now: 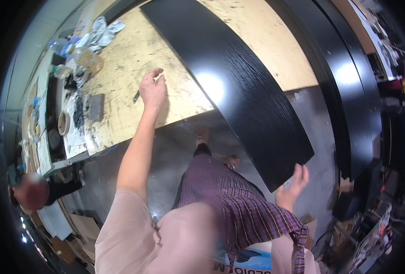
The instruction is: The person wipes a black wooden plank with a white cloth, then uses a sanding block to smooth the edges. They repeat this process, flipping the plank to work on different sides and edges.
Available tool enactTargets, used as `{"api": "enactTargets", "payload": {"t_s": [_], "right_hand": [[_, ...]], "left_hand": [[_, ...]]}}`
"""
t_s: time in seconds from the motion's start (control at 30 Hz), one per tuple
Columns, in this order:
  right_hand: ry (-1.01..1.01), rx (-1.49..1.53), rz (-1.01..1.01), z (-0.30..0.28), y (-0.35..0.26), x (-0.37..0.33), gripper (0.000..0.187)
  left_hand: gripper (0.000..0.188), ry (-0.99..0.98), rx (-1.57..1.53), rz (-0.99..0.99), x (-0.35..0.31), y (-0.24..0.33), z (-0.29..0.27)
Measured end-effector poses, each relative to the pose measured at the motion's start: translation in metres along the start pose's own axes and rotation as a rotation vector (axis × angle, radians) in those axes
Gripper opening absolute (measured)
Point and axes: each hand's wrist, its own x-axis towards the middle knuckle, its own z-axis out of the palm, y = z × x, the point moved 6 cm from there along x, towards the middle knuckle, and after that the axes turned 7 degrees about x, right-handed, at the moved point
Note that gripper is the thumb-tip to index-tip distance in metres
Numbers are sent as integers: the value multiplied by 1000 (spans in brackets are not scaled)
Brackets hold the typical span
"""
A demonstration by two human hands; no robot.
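A long black board with a glossy, grained face runs from the far side of the worktable to its near end beyond the table edge. My left hand is over the pale tabletop, left of the board and apart from it. Its fingers are bent loosely, with the thumb spread away, and nothing shows between them. Beside that hand lies a small dark object, too small to name. At the board's near right corner is my right hand, fingers extended and thumb apart; whether it touches the edge I cannot tell.
The stained worktable carries a crumpled silvery sheet, a plastic bottle, a grey block and a tape roll. More long black panels stand at right. Another person is at lower left.
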Motion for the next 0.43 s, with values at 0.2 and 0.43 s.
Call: {"api": "enactTargets", "payload": {"t_s": [0.2,0.43], "right_hand": [[-228,1705,919,43,96,-35,28],[-137,1378,1035,46,81,-24,30]], "left_hand": [[21,-13,435,-154,10,-63,-39],[18,-2,553,406,-35,-54,-38]]}}
